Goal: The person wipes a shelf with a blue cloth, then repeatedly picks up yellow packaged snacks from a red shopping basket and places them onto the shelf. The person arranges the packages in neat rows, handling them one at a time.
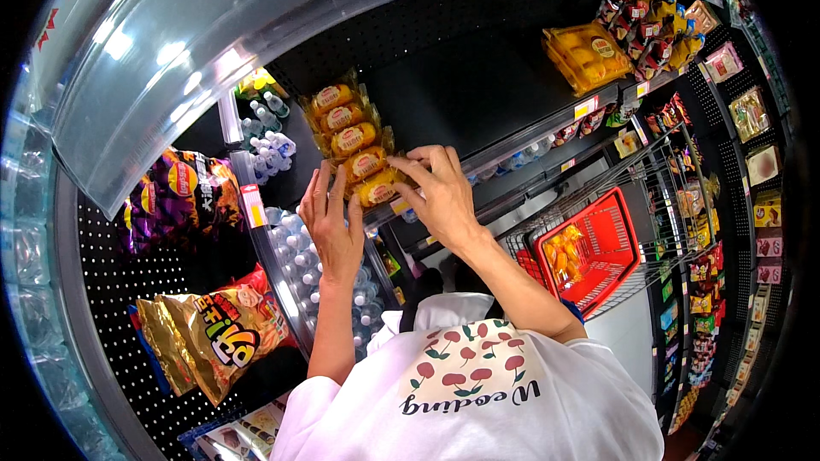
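Note:
Several small cakes in clear plastic wrappers (352, 138) form a row on a black metal shelf (461, 96), running from its front edge towards the back. My left hand (333, 217) is at the left side of the front cakes, fingers apart and stretched along the wrappers. At the row's right side is my right hand (442, 192), its thumb and fingers spread and the fingertips at the front two packs. Both hands appear to touch the wrappers, and neither is closed around a pack.
A red shopping basket (618, 249) with yellow-wrapped packs rests in a wire cart (512, 246) at right. Larger yellow packs (586, 57) sit farther along the shelf. Snack bags (218, 326) and bottled water (301, 249) stand at left. A clear curved panel (173, 44) hangs above.

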`<state>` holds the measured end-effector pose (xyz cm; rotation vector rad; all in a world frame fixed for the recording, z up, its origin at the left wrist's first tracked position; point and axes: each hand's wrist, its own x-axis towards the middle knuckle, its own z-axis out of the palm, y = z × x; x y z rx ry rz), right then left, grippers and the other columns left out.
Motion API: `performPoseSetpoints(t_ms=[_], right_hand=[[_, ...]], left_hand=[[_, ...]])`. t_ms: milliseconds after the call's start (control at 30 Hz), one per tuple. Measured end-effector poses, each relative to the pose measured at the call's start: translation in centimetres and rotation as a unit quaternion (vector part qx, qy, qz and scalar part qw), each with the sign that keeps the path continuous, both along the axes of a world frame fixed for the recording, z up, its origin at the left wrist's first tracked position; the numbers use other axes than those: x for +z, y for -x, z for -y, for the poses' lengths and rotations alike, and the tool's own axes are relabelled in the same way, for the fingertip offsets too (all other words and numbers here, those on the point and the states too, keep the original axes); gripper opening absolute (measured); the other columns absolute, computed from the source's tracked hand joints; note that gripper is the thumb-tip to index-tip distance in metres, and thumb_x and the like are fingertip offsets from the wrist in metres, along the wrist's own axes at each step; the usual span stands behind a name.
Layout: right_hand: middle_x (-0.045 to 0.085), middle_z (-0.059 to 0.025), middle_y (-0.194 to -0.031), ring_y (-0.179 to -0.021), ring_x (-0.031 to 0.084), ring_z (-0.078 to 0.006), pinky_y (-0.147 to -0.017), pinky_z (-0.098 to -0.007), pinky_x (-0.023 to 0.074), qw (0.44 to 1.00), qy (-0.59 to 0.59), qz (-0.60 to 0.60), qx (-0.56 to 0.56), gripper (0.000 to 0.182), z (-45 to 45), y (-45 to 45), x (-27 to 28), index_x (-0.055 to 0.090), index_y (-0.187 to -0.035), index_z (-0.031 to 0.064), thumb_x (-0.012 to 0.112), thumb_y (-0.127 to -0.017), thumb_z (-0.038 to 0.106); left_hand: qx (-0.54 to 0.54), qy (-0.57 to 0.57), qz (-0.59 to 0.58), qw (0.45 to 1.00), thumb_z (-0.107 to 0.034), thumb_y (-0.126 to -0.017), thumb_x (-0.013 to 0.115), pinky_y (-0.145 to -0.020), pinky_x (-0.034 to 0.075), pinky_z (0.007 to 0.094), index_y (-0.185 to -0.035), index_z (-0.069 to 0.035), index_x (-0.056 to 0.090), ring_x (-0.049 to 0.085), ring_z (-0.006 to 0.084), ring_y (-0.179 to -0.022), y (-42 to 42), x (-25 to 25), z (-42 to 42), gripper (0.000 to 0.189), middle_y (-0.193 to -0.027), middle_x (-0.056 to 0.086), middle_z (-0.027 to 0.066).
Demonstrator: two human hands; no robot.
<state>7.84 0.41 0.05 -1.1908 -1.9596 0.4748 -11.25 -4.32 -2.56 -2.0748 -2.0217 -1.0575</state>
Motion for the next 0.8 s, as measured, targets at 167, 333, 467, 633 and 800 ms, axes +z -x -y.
performPoseSetpoints(t_ms=[167,333,467,633,800], right_hand=[[0.06,-0.0113,-0.109,-0.101,0.056,-0.0291,-0.086,-0.0407,0.0509,0.999,-0.018,-0.028,-0.016,0.041,-0.8,-0.8,-0.7,0.069,-0.124,0.0068,0.078,-0.083,0.007],[0.065,-0.0117,-0.111,-0.097,0.064,-0.0248,-0.082,-0.0378,0.054,0.985,0.113,-0.123,-0.035,0.031,-3.6,-1.1,-0.8,0.067,-0.125,0.0067,0.068,-0.097,0.019],[0.069,-0.0145,-0.117,-0.097,0.069,-0.0255,-0.083,-0.0362,0.0565,0.979,0.122,-0.165,-0.018,0.034,-7.9,-0.3,-2.1,0.066,-0.127,0.004,0.068,-0.097,0.021],[0.069,-0.0201,-0.127,-0.104,0.072,-0.0297,-0.09,-0.0385,0.0579,0.973,0.168,-0.155,0.02,0.047,-13.2,2.4,-3.4,0.059,-0.136,0.003,0.071,-0.095,0.023],[0.068,-0.0206,-0.13,-0.108,0.071,-0.0295,-0.095,-0.0386,0.0566,0.957,0.193,-0.208,0.065,0.053,-18.2,5.6,-8.1,0.055,-0.14,0.0024,0.072,-0.095,0.027]], left_hand=[[0.017,-0.003,0.063,0.998,-0.013,-0.097,0.063,-0.115,0.032,0.044,-0.142,-0.004,0.058,0.048,0.0332,-0.137,-0.3,0.1,0.4,0.045,-0.148,0.054,0.0169],[0.037,-0.024,0.156,0.987,-0.015,-0.1,0.062,-0.11,0.04,0.041,-0.142,-0.005,0.058,0.055,0.0307,-0.131,0.7,-0.2,-0.9,0.043,-0.142,0.059,0.0164],[0.046,0.006,0.3,0.953,-0.02,-0.103,0.061,-0.106,0.045,0.0389,-0.142,-0.006,0.058,0.059,0.0274,-0.126,3.2,-1.0,-4.2,0.042,-0.138,0.062,0.0141],[0.011,0.007,0.366,0.931,-0.025,-0.104,0.06,-0.102,0.047,0.0337,-0.142,-0.001,0.057,0.063,0.0229,-0.121,5.5,-2.0,-9.3,0.046,-0.139,0.063,0.0142],[-0.036,0.0,0.351,0.936,-0.027,-0.103,0.063,-0.108,0.043,0.0332,-0.144,0.001,0.055,0.058,0.0203,-0.126,8.2,-6.1,-13.0,0.051,-0.138,0.062,0.0141]])
